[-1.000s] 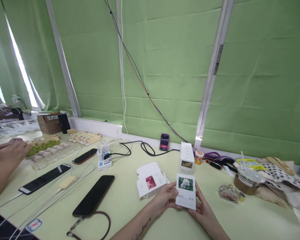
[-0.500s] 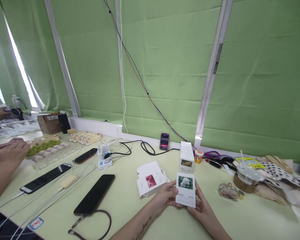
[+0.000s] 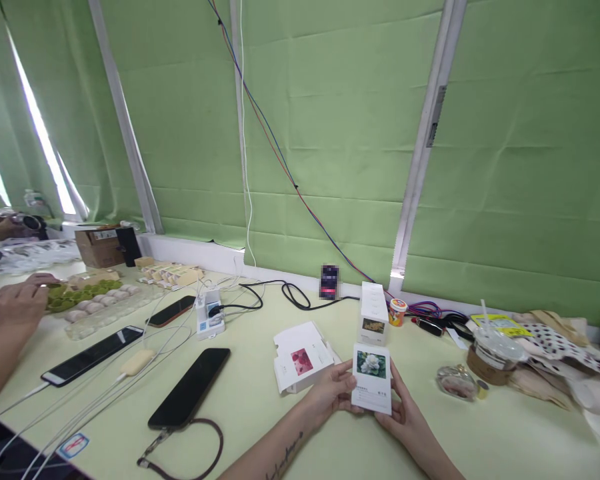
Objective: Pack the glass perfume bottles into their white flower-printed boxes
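In front of me both hands hold a white card (image 3: 372,395) with a white-flower picture and small print. My left hand (image 3: 331,390) grips its left edge, thumb on the front. My right hand (image 3: 401,412) has closed on its right edge and lower corner. The card stands nearly upright, tilted back; its thickness cannot be told. Just beyond it is a row of white boxes (image 3: 373,308), the nearest printed with a yellow flower. Left of my hands lies a white box (image 3: 304,370) with a red-flower picture and opened flaps.
Phones (image 3: 190,387), a power strip (image 3: 210,320) and cables cover the left side. A plastic cup (image 3: 493,357), a glass bottle (image 3: 456,383) and cloth (image 3: 563,347) are at right. Another person's hand (image 3: 17,307) is beside an egg tray (image 3: 95,297) at far left.
My hands and the card keep the same position. At far left, the other person's hands have shifted slightly left.
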Available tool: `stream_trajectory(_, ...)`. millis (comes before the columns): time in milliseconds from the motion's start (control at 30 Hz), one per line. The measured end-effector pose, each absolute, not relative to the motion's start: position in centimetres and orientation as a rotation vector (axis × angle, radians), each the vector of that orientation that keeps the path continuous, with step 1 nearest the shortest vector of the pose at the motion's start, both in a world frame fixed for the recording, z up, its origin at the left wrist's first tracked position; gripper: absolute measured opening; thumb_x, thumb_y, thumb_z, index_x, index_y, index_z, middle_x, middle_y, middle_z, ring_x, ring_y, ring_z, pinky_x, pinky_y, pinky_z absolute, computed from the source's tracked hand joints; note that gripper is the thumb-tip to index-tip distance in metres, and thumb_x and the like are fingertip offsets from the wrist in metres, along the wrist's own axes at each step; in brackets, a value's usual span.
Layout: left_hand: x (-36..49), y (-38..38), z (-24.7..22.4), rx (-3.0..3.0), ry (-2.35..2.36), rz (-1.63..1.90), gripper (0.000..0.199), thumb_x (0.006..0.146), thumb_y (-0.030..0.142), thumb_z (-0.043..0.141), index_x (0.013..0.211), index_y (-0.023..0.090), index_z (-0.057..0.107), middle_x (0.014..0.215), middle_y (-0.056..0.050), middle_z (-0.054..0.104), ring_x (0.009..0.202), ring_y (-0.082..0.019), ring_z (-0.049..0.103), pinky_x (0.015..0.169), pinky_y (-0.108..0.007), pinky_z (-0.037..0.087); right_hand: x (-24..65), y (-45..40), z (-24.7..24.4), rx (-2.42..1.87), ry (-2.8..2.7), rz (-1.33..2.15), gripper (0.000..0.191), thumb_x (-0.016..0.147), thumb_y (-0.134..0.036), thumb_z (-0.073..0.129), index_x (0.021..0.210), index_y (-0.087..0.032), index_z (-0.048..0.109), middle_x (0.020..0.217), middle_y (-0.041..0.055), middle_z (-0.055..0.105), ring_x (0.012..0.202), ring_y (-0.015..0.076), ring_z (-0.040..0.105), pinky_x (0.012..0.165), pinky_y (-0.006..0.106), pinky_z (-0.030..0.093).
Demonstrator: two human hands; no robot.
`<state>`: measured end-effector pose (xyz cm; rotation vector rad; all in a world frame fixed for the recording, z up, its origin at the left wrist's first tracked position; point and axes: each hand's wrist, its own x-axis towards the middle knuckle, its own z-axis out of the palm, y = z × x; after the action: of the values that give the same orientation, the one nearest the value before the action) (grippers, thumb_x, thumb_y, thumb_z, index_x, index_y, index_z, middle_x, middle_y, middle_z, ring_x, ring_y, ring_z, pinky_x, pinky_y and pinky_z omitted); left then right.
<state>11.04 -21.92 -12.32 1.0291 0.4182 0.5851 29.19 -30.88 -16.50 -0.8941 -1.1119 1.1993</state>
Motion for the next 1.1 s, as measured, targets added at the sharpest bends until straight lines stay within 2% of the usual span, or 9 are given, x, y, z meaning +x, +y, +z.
stream_trajectory(400,11.0,-22.1,-12.2,1.062,0.412,0.580,0.058,0.079,0.036,0.073,0.131,0.018,0.054,0.107,-0.015,0.069,0.080,-0.019,0.069,0.065,-0.026,0.057,29.2,-30.8,-16.5,-0.913,-1.136,1.177,0.104,0.077,-0.038,0.074,0.149,-0.036,-0.001,0.146,0.0116,0.040,0.115,0.0294,0.061,0.098,0.047,0.046)
stream_trajectory(500,11.3,-22.1,-12.5,1.182,0.422,0.613,0.059,0.079,0.039,0.071,0.132,0.020,0.054,0.109,-0.014,0.068,0.078,-0.019,0.067,0.065,-0.027,0.055,29.3,-30.7,-16.5,-0.939,-1.142,1.076,0.090,0.081,-0.044,0.068,0.148,-0.032,0.009,0.143,0.0119,0.046,0.120,0.0280,0.057,0.100,0.044,0.045)
stream_trajectory(633,11.7,-22.3,-12.6,1.472,0.501,0.719,0.050,0.078,0.034,0.069,0.126,0.021,0.061,0.118,-0.010,0.063,0.079,-0.020,0.062,0.066,-0.029,0.052,29.7,-30.5,-16.6,-1.123,-1.162,0.833,0.065,0.084,-0.054,0.058,0.138,-0.025,0.036,0.135,0.0119,0.057,0.122,0.0280,0.055,0.097,0.040,0.048)
stream_trajectory(733,11.6,-22.8,-12.2,1.810,0.639,0.797,0.048,0.083,0.022,0.057,0.131,0.027,0.056,0.119,-0.007,0.062,0.096,-0.024,0.059,0.084,-0.037,0.049,30.0,-30.3,-16.5,-1.240,-1.199,0.733,0.049,0.085,-0.048,0.057,0.126,-0.023,0.049,0.126,0.0111,0.064,0.115,0.0292,0.059,0.094,0.041,0.049)
stream_trajectory(800,11.4,-23.1,-11.9,2.030,0.749,0.827,0.054,0.083,0.015,0.052,0.135,0.028,0.050,0.125,-0.007,0.059,0.112,-0.026,0.052,0.100,-0.041,0.040,30.1,-30.1,-16.4,-1.315,-1.189,0.658,0.044,0.083,-0.045,0.059,0.121,-0.023,0.053,0.119,0.0115,0.066,0.109,0.0310,0.061,0.092,0.044,0.049)
stream_trajectory(867,11.3,-23.5,-11.7,2.149,0.819,0.835,0.058,0.083,0.012,0.051,0.139,0.027,0.045,0.133,-0.007,0.052,0.122,-0.026,0.045,0.107,-0.042,0.033,30.3,-29.7,-16.3,-1.396,-1.175,0.554,0.043,0.079,-0.044,0.062,0.116,-0.022,0.057,0.111,0.0115,0.066,0.106,0.0332,0.058,0.093,0.047,0.045)
stream_trajectory(967,11.3,-23.9,-11.8,2.189,0.825,0.897,0.058,0.084,0.009,0.047,0.140,0.025,0.040,0.135,-0.008,0.047,0.124,-0.024,0.042,0.108,-0.039,0.033,30.5,-28.8,-16.2,-1.452,-1.185,0.440,0.039,0.078,-0.044,0.062,0.110,-0.021,0.059,0.103,0.0092,0.065,0.100,0.0312,0.057,0.090,0.044,0.044)
stream_trajectory(1100,11.6,-24.2,-12.1,2.231,0.809,0.812,0.040,0.088,0.012,0.043,0.127,0.021,0.048,0.118,-0.008,0.055,0.107,-0.022,0.052,0.096,-0.035,0.041,30.7,-27.3,-15.9,-1.471,-1.201,0.377,0.036,0.083,-0.042,0.054,0.112,-0.021,0.055,0.100,0.0067,0.062,0.079,0.0244,0.060,0.079,0.039,0.048)
